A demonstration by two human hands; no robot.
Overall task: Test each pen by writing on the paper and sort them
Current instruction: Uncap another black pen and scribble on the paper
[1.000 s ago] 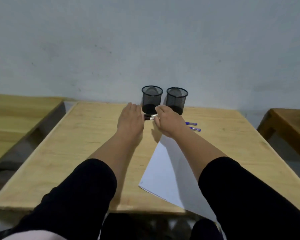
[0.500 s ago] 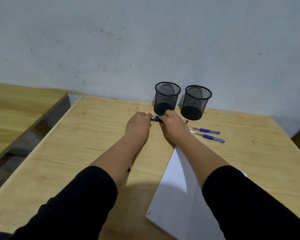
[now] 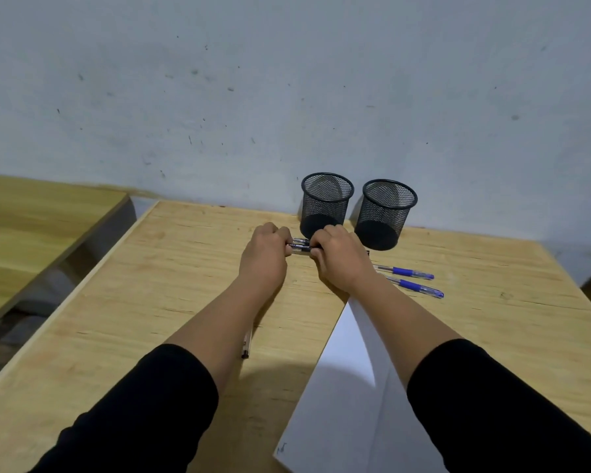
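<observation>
My left hand (image 3: 265,259) is stretched far out over the tabletop (image 3: 144,302), fingers curled tight on one end of a small bundle of pens (image 3: 299,247). My right hand (image 3: 338,261) is closed on the other end, just in front of the left mesh cup (image 3: 325,203); the right mesh cup (image 3: 384,213) stands beside it. Two blue pens (image 3: 411,281) lie right of my wrist, and the paper (image 3: 342,397) lies under my right forearm. Half a second ago both hands gripped the bundle in the same spot
</observation>
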